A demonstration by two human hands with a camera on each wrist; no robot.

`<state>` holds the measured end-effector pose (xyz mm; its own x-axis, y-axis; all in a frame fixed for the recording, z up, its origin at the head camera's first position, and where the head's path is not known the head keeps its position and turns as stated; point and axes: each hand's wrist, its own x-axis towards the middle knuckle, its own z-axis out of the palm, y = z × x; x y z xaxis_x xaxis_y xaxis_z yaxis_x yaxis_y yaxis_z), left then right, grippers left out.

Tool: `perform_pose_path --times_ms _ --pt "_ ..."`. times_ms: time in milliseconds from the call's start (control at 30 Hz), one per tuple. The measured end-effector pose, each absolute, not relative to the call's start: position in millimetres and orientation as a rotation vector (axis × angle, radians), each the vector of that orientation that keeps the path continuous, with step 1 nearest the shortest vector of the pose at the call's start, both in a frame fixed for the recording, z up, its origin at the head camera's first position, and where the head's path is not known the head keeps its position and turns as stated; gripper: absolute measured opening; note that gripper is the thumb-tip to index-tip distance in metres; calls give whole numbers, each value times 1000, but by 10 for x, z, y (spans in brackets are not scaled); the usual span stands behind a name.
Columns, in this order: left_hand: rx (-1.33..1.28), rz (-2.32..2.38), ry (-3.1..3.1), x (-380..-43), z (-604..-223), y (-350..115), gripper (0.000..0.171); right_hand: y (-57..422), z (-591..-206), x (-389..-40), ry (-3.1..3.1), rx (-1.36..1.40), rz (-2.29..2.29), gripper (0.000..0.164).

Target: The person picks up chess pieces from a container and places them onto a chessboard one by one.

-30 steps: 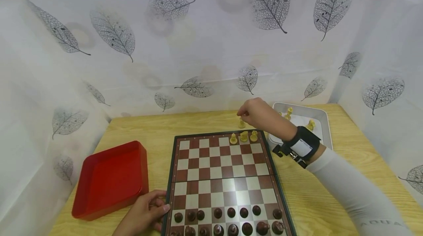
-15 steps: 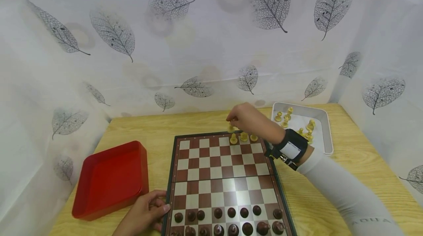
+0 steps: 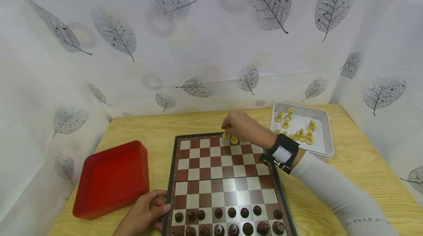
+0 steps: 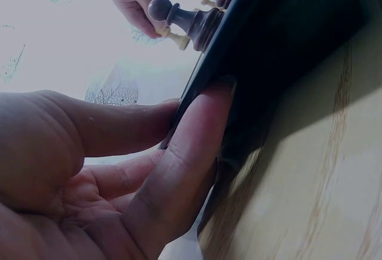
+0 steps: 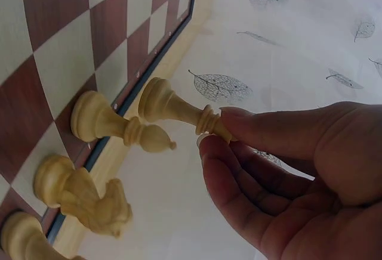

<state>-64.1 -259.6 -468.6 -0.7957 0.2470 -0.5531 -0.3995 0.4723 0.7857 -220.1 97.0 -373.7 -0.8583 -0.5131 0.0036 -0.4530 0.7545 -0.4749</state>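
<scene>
My right hand (image 3: 242, 127) pinches a cream chess piece (image 5: 179, 106) near its top, over the far edge of the chessboard (image 3: 228, 182). In the right wrist view the piece is tilted, its base toward the board and its tip hidden by my fingers. Right beside it stands a cream bishop (image 5: 98, 120) on the back row, followed by a cream knight (image 5: 80, 194) and another cream piece (image 5: 24, 236) cut off by the frame. At the board's near left edge, my left hand (image 3: 145, 210) grips the dark rim between thumb and fingers.
Dark chess pieces (image 3: 244, 213) fill two rows at the near end. Several cream pieces (image 3: 301, 135) lie or stand in a white tray (image 3: 328, 137) at the back right. A red tray (image 3: 112, 177) sits left of the board. A leaf-patterned curtain (image 3: 211, 45) rises behind the table.
My right hand has moved left and down from beside the white tray to the board's far edge, carrying the cream chess piece next to the bishop. The left hand has stayed put.
</scene>
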Motion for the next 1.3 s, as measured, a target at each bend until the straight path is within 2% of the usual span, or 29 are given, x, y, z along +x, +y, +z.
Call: perform_pose_path --times_ms 600,833,1300 --pt "-144 1350 2109 -633 -4718 -2584 68 883 -3900 -2177 2786 -767 -691 14" --pt "-130 1361 2096 -628 -4695 -2589 70 884 -3915 -2194 2806 -881 -657 14" --pt "-144 1335 2102 -645 -4692 -2582 70 858 -3895 -2176 2793 -815 -652 15"
